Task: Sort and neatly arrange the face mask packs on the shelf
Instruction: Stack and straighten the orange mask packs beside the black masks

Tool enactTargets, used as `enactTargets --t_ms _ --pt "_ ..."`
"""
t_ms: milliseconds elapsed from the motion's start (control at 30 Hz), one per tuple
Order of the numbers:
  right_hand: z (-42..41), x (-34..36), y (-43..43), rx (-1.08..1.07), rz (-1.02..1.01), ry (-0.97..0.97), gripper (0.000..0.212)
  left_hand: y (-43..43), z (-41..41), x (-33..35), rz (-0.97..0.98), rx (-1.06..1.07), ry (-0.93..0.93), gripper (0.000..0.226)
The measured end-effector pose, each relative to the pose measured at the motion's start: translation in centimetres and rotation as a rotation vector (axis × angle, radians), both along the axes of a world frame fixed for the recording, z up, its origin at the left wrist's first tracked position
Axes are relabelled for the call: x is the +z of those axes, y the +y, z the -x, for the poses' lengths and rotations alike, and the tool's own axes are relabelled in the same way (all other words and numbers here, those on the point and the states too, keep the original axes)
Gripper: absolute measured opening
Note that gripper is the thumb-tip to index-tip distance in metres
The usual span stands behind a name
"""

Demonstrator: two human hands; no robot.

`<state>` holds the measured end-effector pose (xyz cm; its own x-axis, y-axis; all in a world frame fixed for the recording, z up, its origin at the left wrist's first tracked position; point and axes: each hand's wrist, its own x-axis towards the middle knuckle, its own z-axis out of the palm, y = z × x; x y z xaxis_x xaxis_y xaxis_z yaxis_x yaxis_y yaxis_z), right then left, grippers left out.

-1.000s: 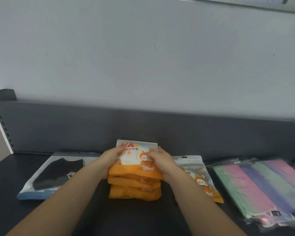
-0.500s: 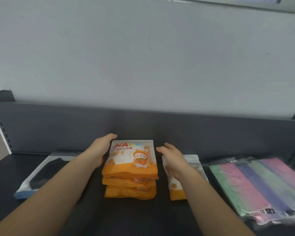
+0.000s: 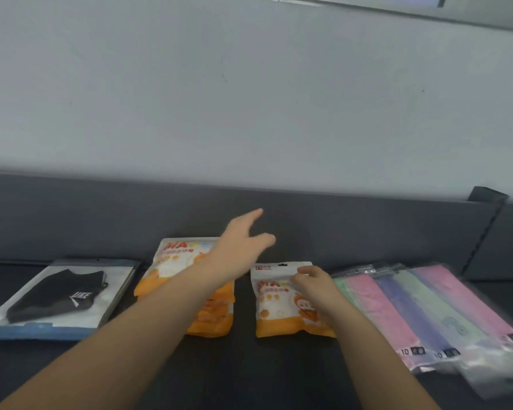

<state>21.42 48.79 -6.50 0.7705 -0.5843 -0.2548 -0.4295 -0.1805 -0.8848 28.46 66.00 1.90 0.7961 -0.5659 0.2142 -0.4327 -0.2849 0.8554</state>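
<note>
A stack of orange-and-white face mask packs [image 3: 172,261] lies in the middle of the dark shelf [image 3: 249,374]. My left hand [image 3: 240,247] hovers above its right side, fingers spread and pointing right, holding nothing. A single orange pack [image 3: 276,309] lies flat just right of the stack, apart from it. My right hand [image 3: 317,287] rests on this pack, its fingertips pinching the upper right corner. My left forearm hides part of the stack.
A clear pack with a black mask [image 3: 57,297] lies at the left. Overlapping pastel pink, purple and green packs [image 3: 412,306] fan out at the right. A grey back panel [image 3: 101,220] closes the shelf behind, with a white wall above.
Both hands left the sides of the orange stack. My left hand rose and swung right above it. My right hand moved onto the single orange pack, which now lies straighter.
</note>
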Motion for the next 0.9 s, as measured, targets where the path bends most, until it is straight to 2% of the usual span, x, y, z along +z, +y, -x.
enactTargets --t_ms 100,233,333,367,433,467,533,633,700,800,900 --pt "0.7 -1.2 -1.3 -0.011 -0.04 0.018 0.052 -2.8 1.6 -2.7 -0.134 -0.083 0.077 0.071" --pt "1.9 -1.5 -1.7 -0.049 -0.165 -0.009 0.044 -5.1 2.4 -7.2 -0.356 -0.054 0.249 0.08" --pt "2.6 -1.8 -1.2 -0.033 -0.084 0.011 0.024 -5.5 2.5 -9.7 -0.565 0.073 0.278 0.086" --pt "2.7 -2.1 -1.2 -0.016 -0.04 0.024 0.028 -5.6 2.7 -10.2 -0.594 0.089 0.291 0.087" --pt "2.2 -3.7 -2.0 0.002 0.009 0.039 0.055 -5.7 3.1 -10.6 -0.545 0.088 0.301 0.087" --pt "1.8 -4.8 -2.8 0.013 0.02 0.039 0.062 -5.9 3.2 -10.6 -0.475 0.086 0.31 0.084" --pt "1.3 -5.8 -3.6 0.017 0.004 0.029 0.058 -6.1 3.5 -10.2 -0.356 0.085 0.336 0.079" --pt "2.3 -3.8 -2.4 -0.008 -0.041 -0.007 0.043 -5.8 3.2 -9.9 -0.286 0.105 0.355 0.071" --pt "2.4 -3.3 -2.4 -0.044 -0.093 -0.046 0.04 -5.2 3.2 -9.8 -0.257 0.084 0.333 0.065" --pt "2.3 -3.3 -2.1 -0.039 -0.106 -0.065 0.044 -4.5 3.7 -10.1 -0.317 0.027 0.225 0.059" --pt "2.2 -3.8 -1.2 0.011 -0.061 -0.047 0.05 -4.1 4.3 -10.9 -0.488 -0.058 0.094 0.065"
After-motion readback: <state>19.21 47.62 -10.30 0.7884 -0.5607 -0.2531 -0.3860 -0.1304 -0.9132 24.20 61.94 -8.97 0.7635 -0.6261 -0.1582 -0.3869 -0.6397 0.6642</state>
